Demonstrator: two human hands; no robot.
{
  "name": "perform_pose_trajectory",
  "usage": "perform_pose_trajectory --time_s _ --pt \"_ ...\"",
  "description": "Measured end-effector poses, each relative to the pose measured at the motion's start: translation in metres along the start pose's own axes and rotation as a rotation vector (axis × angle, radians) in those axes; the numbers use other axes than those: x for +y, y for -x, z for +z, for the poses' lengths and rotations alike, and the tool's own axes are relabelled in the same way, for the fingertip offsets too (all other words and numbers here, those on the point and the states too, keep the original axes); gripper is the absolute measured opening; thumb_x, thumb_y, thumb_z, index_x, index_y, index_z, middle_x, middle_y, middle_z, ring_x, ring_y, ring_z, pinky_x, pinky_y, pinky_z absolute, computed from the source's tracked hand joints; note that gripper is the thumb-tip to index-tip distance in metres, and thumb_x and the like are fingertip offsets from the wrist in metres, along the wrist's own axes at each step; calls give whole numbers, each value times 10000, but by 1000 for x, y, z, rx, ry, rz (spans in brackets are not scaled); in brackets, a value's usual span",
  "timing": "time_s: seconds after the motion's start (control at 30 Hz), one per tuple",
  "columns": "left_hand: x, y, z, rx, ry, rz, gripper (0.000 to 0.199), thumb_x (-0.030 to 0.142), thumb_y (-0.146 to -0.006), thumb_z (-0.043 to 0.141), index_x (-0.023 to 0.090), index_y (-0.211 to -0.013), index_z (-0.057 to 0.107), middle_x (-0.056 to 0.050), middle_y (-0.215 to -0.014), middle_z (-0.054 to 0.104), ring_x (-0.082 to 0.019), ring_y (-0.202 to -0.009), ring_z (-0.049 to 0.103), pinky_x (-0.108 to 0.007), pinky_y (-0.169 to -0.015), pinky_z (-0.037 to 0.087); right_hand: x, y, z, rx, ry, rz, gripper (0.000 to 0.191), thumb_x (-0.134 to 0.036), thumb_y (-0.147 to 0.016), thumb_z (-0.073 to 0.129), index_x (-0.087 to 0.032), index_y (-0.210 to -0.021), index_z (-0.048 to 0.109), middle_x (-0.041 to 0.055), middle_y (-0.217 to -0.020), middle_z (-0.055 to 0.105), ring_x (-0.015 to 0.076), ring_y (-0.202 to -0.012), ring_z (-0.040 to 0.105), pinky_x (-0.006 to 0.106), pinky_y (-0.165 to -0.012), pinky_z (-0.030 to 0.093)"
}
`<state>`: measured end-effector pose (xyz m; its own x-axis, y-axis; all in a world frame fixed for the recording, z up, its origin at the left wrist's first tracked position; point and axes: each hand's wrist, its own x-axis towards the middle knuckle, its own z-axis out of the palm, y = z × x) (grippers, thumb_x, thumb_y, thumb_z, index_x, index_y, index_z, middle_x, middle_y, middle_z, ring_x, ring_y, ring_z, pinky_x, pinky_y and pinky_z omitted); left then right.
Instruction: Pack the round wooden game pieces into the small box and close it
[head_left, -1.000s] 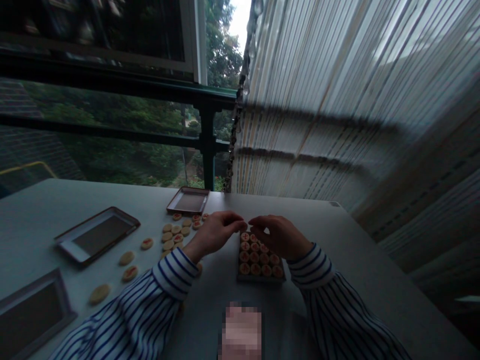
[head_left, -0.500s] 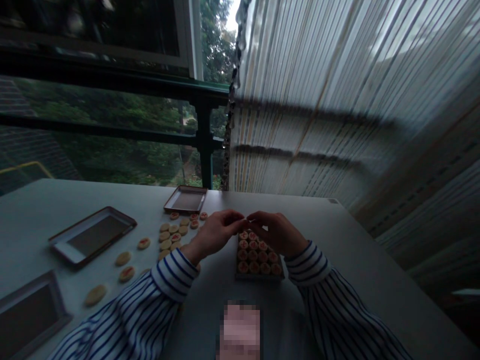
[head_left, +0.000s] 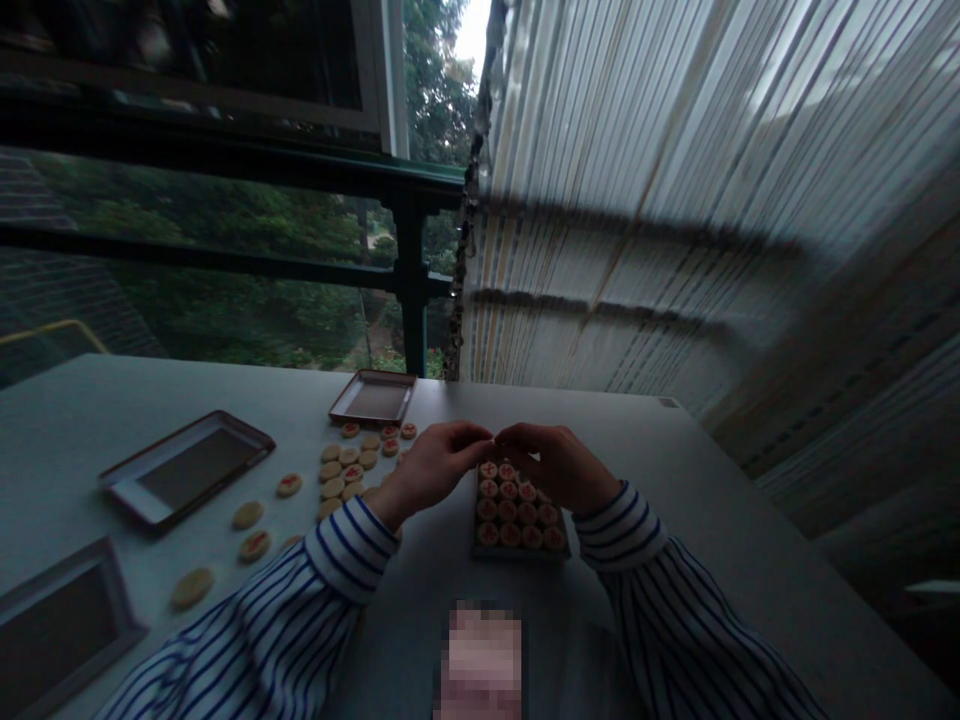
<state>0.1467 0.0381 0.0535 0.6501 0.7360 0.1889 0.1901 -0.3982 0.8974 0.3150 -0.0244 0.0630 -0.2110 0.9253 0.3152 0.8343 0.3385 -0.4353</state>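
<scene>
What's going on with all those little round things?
A person in striped sleeves has the left hand and right hand fingertip to fingertip near the far end of a small box; whether they pinch something is unclear. Red-marked pieces sit in rows in the box. Loose pieces lie to the left, near three shallow trays.

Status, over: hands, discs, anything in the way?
Left hand, right hand: meeting near far side of box; grip unclear. Red-marked discs: rows in box; loose discs left. Right hand hides box's far right corner.
</scene>
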Motion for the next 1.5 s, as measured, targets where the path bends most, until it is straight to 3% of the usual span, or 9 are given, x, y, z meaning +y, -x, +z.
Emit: perform_pose_trajectory --time_s 0.3,0.53,0.87,1.03,1.33,1.5 --pt "1 1 3 1 149 -52 305 371 -737 534 116 -877 625 -62 -808 659 -139 -704 582 -243 -633 464 0 -1 0 43 32 5 185 -218 -810 473 -191 -943 598 31 -821 659 121 -730 592 237 -671 435" --pt "-3 -1 4 8 305 -141 328 370 -715 567 129 -932 620 -75 -871 662 -150 -757 596 -274 -697 475 -3 -1 -1 54 20 -73 176 -246 -773 534 -200 -932 596 26 -835 631 120 -753 557 250 -680 431" --pt "-3 -1 7 16 371 -126 328 361 -704 576 111 -911 623 -87 -857 660 -166 -769 600 -310 -722 476 -3 -2 -1 88 61 -104 210 -254 -768 553 -200 -967 593 36 -824 612 124 -760 538 263 -705 425" --pt "-3 0 8 1 241 -111 330 361 -736 528 116 -938 616 -82 -869 662 -171 -789 602 -301 -718 481 0 -1 -1 25 106 -99 173 -260 -780 534 -200 -922 612 41 -819 613 129 -762 542 261 -699 423" --pt "-19 -1 6 121 -271 -37 311 337 -764 459 156 -963 615 -70 -950 649 -174 -833 600 -266 -751 460 10 1 -8 -76 168 -56 178 -291 -779 522 -192 -875 634 43 -787 631 125 -721 560 246 -673 428" --pt "-29 1 9 63 -414 -25 337 313 -781 421 151 -1029 583 -92 -1002 623 -186 -871 589 -282 -783 443 17 3 -13 -113 201 -44 191 -286 -784 507 -186 -875 642 43 -772 643 125 -707 570 238 -659 426"
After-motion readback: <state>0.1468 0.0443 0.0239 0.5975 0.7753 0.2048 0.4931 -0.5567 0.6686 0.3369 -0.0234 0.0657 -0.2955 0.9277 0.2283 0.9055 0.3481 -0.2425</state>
